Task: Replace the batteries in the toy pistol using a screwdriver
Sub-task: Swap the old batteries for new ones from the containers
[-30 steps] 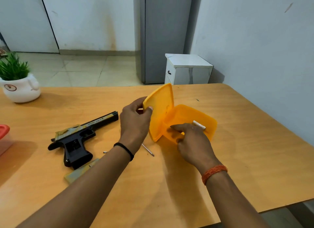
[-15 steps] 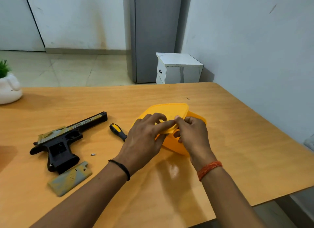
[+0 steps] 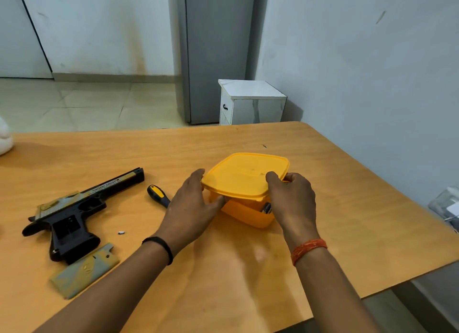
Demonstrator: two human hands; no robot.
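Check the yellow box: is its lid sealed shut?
Not sealed. The lid sits askew on the yellow box; its near edge is raised, leaving a gap that shows the inside.

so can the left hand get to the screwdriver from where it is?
Probably yes. The screwdriver lies on bare table just beside the left hand, with nothing between them. That hand holds the yellow lid and would have to let go first.
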